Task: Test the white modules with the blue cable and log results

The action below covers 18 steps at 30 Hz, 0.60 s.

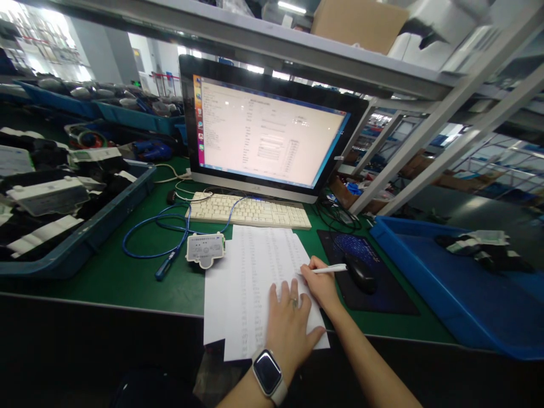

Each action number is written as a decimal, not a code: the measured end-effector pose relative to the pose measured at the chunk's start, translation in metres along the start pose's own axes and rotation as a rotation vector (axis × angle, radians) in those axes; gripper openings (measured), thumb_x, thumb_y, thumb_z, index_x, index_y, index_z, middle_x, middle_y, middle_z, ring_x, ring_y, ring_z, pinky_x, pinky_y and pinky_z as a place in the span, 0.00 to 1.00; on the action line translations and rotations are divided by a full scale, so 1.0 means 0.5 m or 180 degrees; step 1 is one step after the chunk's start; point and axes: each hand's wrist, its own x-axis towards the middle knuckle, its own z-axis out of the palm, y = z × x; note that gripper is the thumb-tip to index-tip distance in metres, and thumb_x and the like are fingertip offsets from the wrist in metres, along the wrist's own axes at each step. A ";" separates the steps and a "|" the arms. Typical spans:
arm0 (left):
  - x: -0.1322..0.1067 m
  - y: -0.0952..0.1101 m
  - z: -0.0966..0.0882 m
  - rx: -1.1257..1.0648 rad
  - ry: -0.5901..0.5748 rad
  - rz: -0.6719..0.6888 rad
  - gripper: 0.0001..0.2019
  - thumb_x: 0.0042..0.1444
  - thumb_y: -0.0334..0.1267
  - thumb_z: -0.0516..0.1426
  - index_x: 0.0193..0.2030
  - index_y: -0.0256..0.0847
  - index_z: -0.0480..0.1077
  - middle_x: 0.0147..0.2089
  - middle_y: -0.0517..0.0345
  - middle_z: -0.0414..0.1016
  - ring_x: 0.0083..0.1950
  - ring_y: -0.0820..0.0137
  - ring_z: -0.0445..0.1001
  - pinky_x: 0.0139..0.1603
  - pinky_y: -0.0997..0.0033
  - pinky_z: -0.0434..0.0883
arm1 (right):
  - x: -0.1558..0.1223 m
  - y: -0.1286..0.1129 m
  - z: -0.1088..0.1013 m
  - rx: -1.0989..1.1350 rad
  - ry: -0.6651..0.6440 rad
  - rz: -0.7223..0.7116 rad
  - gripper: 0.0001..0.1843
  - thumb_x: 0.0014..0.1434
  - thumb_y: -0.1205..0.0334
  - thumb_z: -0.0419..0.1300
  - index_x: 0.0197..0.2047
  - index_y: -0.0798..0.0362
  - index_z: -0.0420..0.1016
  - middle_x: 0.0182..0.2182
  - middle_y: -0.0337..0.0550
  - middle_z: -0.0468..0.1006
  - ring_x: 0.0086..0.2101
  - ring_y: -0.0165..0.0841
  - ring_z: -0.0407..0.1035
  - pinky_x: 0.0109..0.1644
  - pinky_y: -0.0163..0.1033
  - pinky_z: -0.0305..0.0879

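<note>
Sheets of paper (238,294) with columns of small writing lie in front of the keyboard, their near edges past the table's front edge. My left hand (291,317) rests flat on the top sheet with fingers spread; a watch is on its wrist. In my right hand (321,283) is a white pen (329,268), its tip end at the right part of the sheet. A small white-and-grey electronic module (206,249) with printed labels lies at the papers' left edge, close to a blue cable (170,258) with a blue plug end.
A monitor (267,136) stands behind the white keyboard (250,212). The black mouse (360,273) sits on a dark mouse pad (391,300). At left a blue bin (106,226) is full of modules; at right a blue tray (446,294) holds a few. A shelf (255,28) runs overhead.
</note>
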 end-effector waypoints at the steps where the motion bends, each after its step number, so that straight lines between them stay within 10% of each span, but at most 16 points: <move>1: 0.000 0.000 -0.001 0.0006 0.0005 0.0007 0.30 0.56 0.59 0.49 0.56 0.38 0.65 0.66 0.42 0.55 0.65 0.48 0.55 0.63 0.40 0.53 | 0.000 0.002 0.000 -0.0005 0.0011 0.0000 0.14 0.46 0.60 0.54 0.16 0.49 0.52 0.12 0.29 0.55 0.18 0.27 0.52 0.25 0.35 0.51; 18: 0.001 0.003 -0.015 -0.0142 -0.0169 -0.0054 0.31 0.56 0.59 0.48 0.58 0.37 0.64 0.67 0.40 0.52 0.65 0.46 0.53 0.64 0.39 0.52 | 0.005 0.002 -0.005 0.0239 0.0208 0.0260 0.14 0.44 0.59 0.54 0.17 0.49 0.51 0.11 0.29 0.55 0.17 0.26 0.51 0.22 0.34 0.51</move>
